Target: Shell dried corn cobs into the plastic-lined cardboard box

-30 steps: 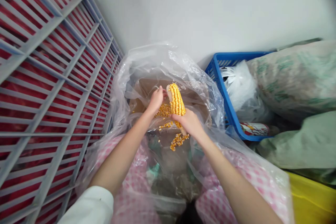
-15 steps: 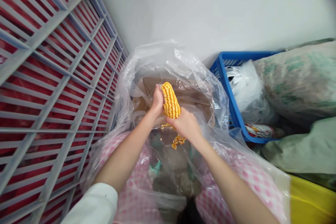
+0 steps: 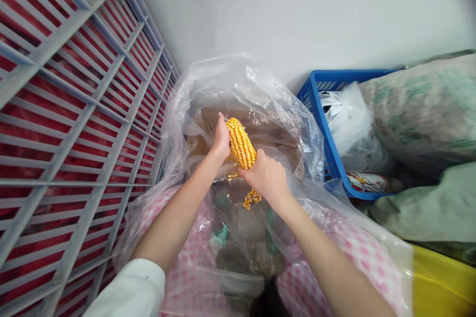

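Observation:
An ear of corn [image 3: 241, 143] with rows of yellow kernels is held tilted over the clear plastic bag [image 3: 219, 77]. My right hand [image 3: 267, 176] is wrapped round its lower end. Against the upper left side of the ear lies my left hand [image 3: 222, 139], thumb pointing up and the other fingers hidden behind the ear. A thin dark edge shows between that hand and the kernels; I cannot tell what it is. Loose corn kernels [image 3: 252, 199] lie in a small heap on the plastic below my right hand, with several more close to the ear.
A slatted plastic crate [image 3: 80, 94] with red contents behind it rises on the left. To the right stands a blue basket [image 3: 334, 158] holding a white plastic bag [image 3: 349, 119], a can [image 3: 366, 182] and a stuffed sack [image 3: 424, 104]. Brown cardboard [image 3: 211, 121] shows inside the clear bag.
The ear has turned a little, its top tipping slightly left. My left hand has moved slightly left with its thumb raised; my right hand keeps its grip.

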Tool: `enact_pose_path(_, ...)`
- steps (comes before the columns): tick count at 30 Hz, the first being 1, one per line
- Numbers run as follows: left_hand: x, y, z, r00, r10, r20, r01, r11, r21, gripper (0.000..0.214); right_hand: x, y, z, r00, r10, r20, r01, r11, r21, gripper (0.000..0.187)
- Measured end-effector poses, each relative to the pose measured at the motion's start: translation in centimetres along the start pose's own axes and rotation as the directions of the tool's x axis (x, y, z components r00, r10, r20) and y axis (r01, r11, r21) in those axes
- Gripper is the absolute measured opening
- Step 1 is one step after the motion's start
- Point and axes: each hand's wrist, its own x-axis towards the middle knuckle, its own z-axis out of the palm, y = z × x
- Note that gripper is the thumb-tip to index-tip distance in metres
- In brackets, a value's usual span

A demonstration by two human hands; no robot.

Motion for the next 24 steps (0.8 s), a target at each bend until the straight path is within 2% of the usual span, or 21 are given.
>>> enact_pose_path(2, 0.3, -0.3, -0.2, 0.992, 0.108, -0.072, -0.105, 0.994, 0.034, 0.057, 0.1, -0.2, -0.1, 0.999, -0.006, 0.052, 0.001, 0.996, 0.095, 0.039)
enact_pose_path(4, 0.7, -0.5, -0.5, 0.971, 0.222, -0.084, -0.215, 0.973, 0.077, 0.056, 0.4, 0.0, -0.4, 0.987, -0.072, 0.144, 0.025, 0.952, 0.306, 0.035)
enact_pose_path(5, 0.9, -0.5, -0.7, 0.959, 0.272, -0.081, -0.264, 0.960, 0.096, 0.056, 0.5, 0.1, -0.5, 0.974, -0.131, 0.184, 0.037, 0.896, 0.442, 0.033)
enact_pose_path(8, 1.0, -0.4, -1.0, 0.921, 0.383, -0.074, -0.370, 0.918, 0.143, 0.051, 0.7, 0.6, -0.8, 0.926, -0.285, 0.248, -0.013, 0.633, 0.774, 0.034)
enact_pose_path(10, 0.6, -0.2, -0.8, 0.918, 0.392, -0.060, -0.378, 0.911, 0.164, 0.047, 0.8, 0.8, -0.8, 0.928, -0.281, 0.246, -0.072, 0.513, 0.856, 0.038)
enact_pose_path(11, 0.3, -0.2, -0.7, 0.931, 0.361, -0.052, -0.347, 0.921, 0.177, 0.047, 0.9, 0.9, -0.7, 0.940, -0.252, 0.231, -0.080, 0.494, 0.866, 0.040)
enact_pose_path(13, -0.5, -0.3, -0.2, 0.972, 0.235, -0.021, -0.226, 0.952, 0.205, 0.054, 1.0, 0.9, -0.6, 0.972, -0.160, 0.171, -0.059, 0.541, 0.839, 0.042)
enact_pose_path(16, -1.8, -0.9, 0.7, 0.995, 0.032, 0.091, -0.051, 0.974, 0.222, 0.064, 1.4, 0.8, -0.4, 0.996, -0.014, 0.087, -0.050, 0.719, 0.693, 0.046)
enact_pose_path(17, -2.0, -1.2, 1.0, 0.993, 0.024, 0.117, -0.049, 0.975, 0.215, 0.063, 1.5, 0.8, -0.3, 0.997, 0.024, 0.067, -0.061, 0.772, 0.633, 0.047)
enact_pose_path(19, -2.3, -1.8, 1.3, 0.990, 0.084, 0.115, -0.104, 0.977, 0.187, 0.055, 1.6, 0.6, 0.0, 0.997, 0.070, 0.036, -0.079, 0.835, 0.545, 0.049)
enact_pose_path(22, -2.1, -1.8, 1.3, 0.978, 0.151, 0.145, -0.172, 0.975, 0.140, 0.047, 1.8, 0.5, 0.5, 0.999, 0.005, 0.039, -0.027, 0.807, 0.590, 0.047)
enact_pose_path(24, -2.0, -1.3, 1.1, 0.971, 0.138, 0.194, -0.165, 0.978, 0.129, 0.048, 1.7, 0.4, 0.8, 0.990, -0.114, 0.080, 0.022, 0.696, 0.718, 0.046)
